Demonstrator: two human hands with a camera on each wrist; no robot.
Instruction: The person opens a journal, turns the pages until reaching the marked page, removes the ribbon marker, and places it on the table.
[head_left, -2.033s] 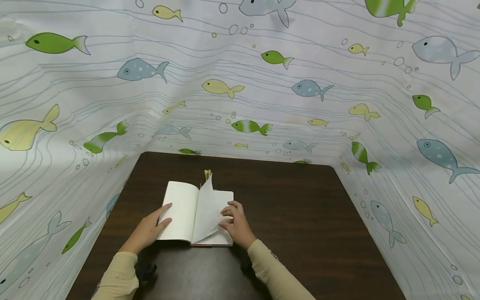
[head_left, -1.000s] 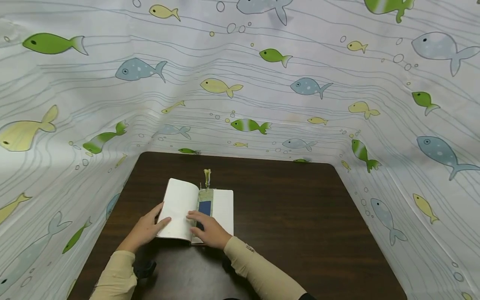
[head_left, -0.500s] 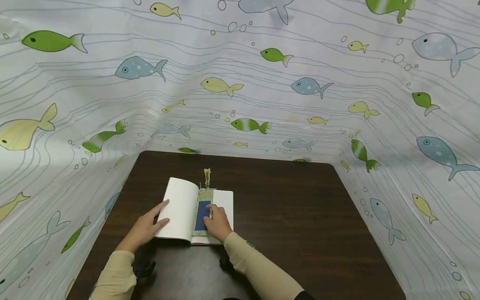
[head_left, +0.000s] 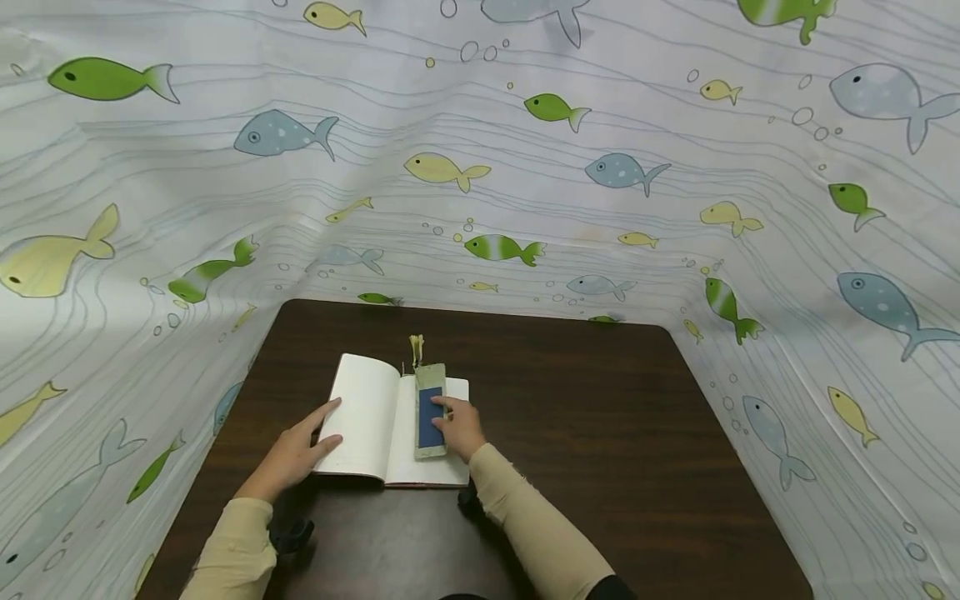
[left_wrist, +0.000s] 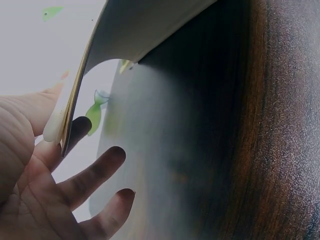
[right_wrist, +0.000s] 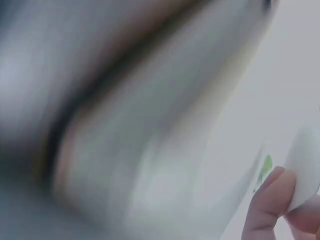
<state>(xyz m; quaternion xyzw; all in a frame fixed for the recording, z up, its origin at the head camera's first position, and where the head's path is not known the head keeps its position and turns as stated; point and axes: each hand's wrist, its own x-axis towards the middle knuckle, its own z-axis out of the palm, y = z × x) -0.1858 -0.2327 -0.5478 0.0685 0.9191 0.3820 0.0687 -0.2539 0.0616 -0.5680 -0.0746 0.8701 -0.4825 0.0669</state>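
Observation:
An open book with blank white pages [head_left: 362,417] lies on the dark wooden table. My left hand [head_left: 287,458] grips its left half; in the left wrist view, the raised cover edge [left_wrist: 79,85] passes between the thumb and fingers of that hand [left_wrist: 42,185], the other fingers spread beneath. Over the right page, my right hand [head_left: 461,428] pinches the right edge of a bookmark [head_left: 430,435], pale green with a blue panel and a yellowish tassel [head_left: 416,350] at its top. The right wrist view is blurred; fingers [right_wrist: 270,202] there pinch a pale flat piece.
The brown table [head_left: 600,433] extends to the right of and behind the book. A white sheet with printed fish [head_left: 525,200] surrounds the table at the back and both sides. A dark strap-like object [head_left: 291,535] sits under the left wrist.
The right hand turned a page to the left, which uncovered the bookmark near the spine. It then took hold of the bookmark and moved it rightward. The left hand stayed on the book.

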